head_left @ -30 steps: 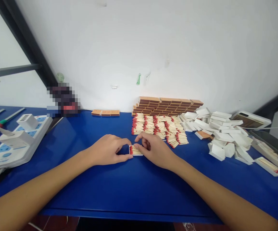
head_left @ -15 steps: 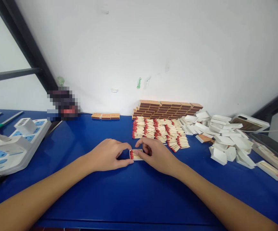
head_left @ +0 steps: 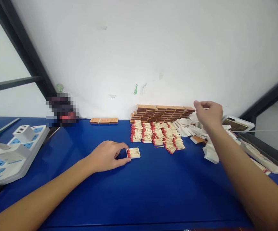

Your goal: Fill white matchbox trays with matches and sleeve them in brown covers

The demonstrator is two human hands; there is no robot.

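A small white tray filled with red-tipped matches [head_left: 133, 153] lies on the blue table [head_left: 139, 192]. My left hand [head_left: 105, 156] rests on the table with thumb and forefinger pinching the tray's left end. My right hand [head_left: 208, 114] is raised at the right, above the heap of white empty box sleeves [head_left: 211, 134]. Its fingers are curled together, and I cannot see anything in them. Loose matches [head_left: 157, 134] lie in rows behind the tray.
A stack of brown matchboxes [head_left: 161, 112] stands against the white wall, with three more brown matchboxes [head_left: 103, 121] to its left. A white power strip with plugs [head_left: 14, 147] lies at the left edge. A phone [head_left: 237, 123] and a dark tray [head_left: 266, 147] sit at the right.
My right hand has left the match tray and swung up and to the right over the white sleeves. My left hand stays at the tray's left end.
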